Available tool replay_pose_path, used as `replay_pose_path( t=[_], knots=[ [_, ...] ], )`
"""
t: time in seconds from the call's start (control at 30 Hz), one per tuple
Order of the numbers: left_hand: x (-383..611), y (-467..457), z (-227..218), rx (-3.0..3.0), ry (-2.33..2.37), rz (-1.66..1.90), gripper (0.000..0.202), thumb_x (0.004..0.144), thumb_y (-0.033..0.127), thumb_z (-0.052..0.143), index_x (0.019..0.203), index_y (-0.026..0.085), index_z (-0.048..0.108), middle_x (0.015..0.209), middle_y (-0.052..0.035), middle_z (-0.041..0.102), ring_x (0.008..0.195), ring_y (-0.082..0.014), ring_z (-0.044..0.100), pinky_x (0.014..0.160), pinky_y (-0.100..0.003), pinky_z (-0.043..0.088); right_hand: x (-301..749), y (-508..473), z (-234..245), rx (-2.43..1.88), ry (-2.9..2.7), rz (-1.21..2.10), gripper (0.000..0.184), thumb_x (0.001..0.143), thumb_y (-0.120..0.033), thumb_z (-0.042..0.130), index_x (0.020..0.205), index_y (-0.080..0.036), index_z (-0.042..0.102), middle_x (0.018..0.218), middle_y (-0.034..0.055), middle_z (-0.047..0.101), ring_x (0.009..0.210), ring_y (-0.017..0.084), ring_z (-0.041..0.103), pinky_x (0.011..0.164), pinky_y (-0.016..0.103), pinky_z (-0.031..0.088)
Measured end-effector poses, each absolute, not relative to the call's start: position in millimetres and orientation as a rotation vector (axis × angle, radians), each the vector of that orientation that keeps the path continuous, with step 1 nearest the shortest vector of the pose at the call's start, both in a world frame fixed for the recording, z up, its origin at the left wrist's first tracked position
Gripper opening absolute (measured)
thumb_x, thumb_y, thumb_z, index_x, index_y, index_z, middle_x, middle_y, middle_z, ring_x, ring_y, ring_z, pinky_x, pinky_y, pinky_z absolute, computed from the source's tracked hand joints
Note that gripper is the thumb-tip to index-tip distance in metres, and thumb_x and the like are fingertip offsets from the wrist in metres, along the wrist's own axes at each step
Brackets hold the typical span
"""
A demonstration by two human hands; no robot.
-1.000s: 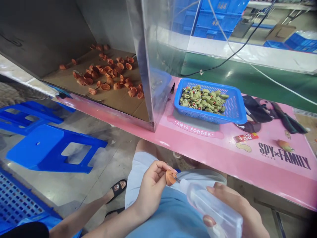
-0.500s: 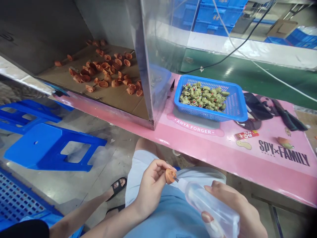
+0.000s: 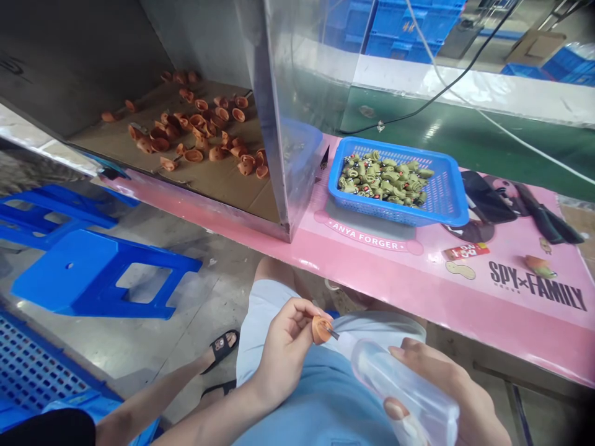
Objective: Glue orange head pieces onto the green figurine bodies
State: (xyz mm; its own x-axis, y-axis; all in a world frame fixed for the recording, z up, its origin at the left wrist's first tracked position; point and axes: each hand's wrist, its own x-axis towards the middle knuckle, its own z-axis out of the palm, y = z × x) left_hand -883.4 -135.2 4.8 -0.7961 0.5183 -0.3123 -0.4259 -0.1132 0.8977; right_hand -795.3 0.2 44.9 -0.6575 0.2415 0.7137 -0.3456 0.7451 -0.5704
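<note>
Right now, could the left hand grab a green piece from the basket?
Probably not: the left hand has its fingertips busy with an orange piece, though nothing covers the basket or its green pieces.

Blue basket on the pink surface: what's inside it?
Inside the blue basket, a heap of small olive-green pieces, some with red marks, is visible. Whatever lies beneath the heap is covered.

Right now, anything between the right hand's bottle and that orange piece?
Nothing visible: the bottle points its dark tip at the orange piece in the left hand; can't tell whether they touch.
</note>
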Motion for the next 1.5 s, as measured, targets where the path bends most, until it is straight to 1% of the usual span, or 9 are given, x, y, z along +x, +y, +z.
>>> replay_pose_path(
  t=[0.13, 0.3, 0.47, 0.77, 1.03, 1.2, 1.33, 1.5],
  knots=[
    [-883.6, -135.1, 4.6, 0.107, 1.548, 1.955, 0.009, 0.076, 0.022, 0.056, 0.079, 0.016, 0.049, 0.081, -0.0017, 0.061, 0.074, -0.0101, 0.056, 0.066, -0.021, 0.043, -796.0, 2.0, 43.6, 0.088, -2.111, 0.899, 0.024, 0.074, -0.022, 0.054, 0.096, -0.011, 0.055, 0.064, 0.0046, 0.052, 0.060, 0.019, 0.054, 0.042, 0.028, 0.041],
    [-883.0, -135.7, 4.9, 0.108, 1.544, 1.956, 0.009, 0.076, 0.021, 0.056, 0.079, 0.016, 0.049, 0.081, -0.0018, 0.062, 0.073, -0.0096, 0.056, 0.065, -0.021, 0.043, -797.2, 4.9, 42.2, 0.177, -2.133, 0.882, 0.026, 0.072, -0.017, 0.053, 0.097, -0.008, 0.054, 0.065, 0.0053, 0.051, 0.062, 0.019, 0.053, 0.043, 0.028, 0.041],
    [-883.6, -136.5, 5.6, 0.100, 1.538, 1.964, 0.009, 0.076, 0.020, 0.056, 0.078, 0.016, 0.049, 0.079, -0.0014, 0.062, 0.073, -0.0096, 0.056, 0.065, -0.020, 0.044, -797.6, 4.9, 40.7, 0.194, -2.145, 0.935, 0.028, 0.072, -0.017, 0.051, 0.099, -0.009, 0.052, 0.067, 0.0059, 0.052, 0.060, 0.019, 0.053, 0.042, 0.029, 0.041],
    [-885.1, -135.9, 2.8, 0.083, 1.539, 1.960, 0.008, 0.076, 0.019, 0.056, 0.079, 0.016, 0.049, 0.080, -0.0016, 0.062, 0.074, -0.0102, 0.056, 0.065, -0.021, 0.043, -797.5, 0.7, 43.0, 0.134, -2.163, 0.988, 0.022, 0.072, -0.016, 0.052, 0.093, -0.012, 0.052, 0.067, 0.0056, 0.055, 0.058, 0.018, 0.054, 0.042, 0.030, 0.042],
    [-887.5, -134.8, 1.3, 0.052, 1.538, 1.971, 0.008, 0.074, 0.017, 0.056, 0.078, 0.016, 0.049, 0.080, -0.0013, 0.062, 0.075, -0.0109, 0.056, 0.066, -0.022, 0.043, -797.0, 1.7, 40.5, 0.152, -2.180, 1.030, 0.024, 0.070, -0.015, 0.052, 0.094, -0.010, 0.052, 0.070, 0.0071, 0.055, 0.059, 0.019, 0.054, 0.042, 0.030, 0.042],
    [-887.8, -135.5, 2.0, 0.036, 1.534, 1.969, 0.009, 0.074, 0.018, 0.056, 0.078, 0.016, 0.049, 0.080, -0.0025, 0.062, 0.075, -0.0118, 0.056, 0.067, -0.023, 0.043, -799.0, 1.6, 43.1, 0.146, -2.152, 1.036, 0.023, 0.069, -0.011, 0.053, 0.093, -0.009, 0.053, 0.069, 0.0072, 0.055, 0.057, 0.018, 0.053, 0.040, 0.029, 0.042],
    [-887.4, -136.1, 1.9, 0.042, 1.523, 1.971, 0.009, 0.074, 0.019, 0.056, 0.078, 0.016, 0.049, 0.080, -0.0025, 0.061, 0.075, -0.0117, 0.056, 0.067, -0.023, 0.043, -799.4, 1.6, 45.7, 0.166, -2.174, 1.004, 0.022, 0.071, -0.013, 0.053, 0.092, -0.010, 0.053, 0.068, 0.0066, 0.055, 0.059, 0.018, 0.054, 0.042, 0.029, 0.044],
    [-887.7, -136.8, 2.1, 0.040, 1.530, 1.975, 0.009, 0.074, 0.018, 0.056, 0.078, 0.016, 0.048, 0.080, -0.0014, 0.061, 0.075, -0.0104, 0.055, 0.067, -0.022, 0.043, -799.8, 0.2, 44.4, 0.144, -2.151, 1.013, 0.019, 0.072, -0.014, 0.053, 0.091, -0.008, 0.054, 0.068, 0.0070, 0.055, 0.058, 0.018, 0.054, 0.041, 0.029, 0.042]
  ],
)
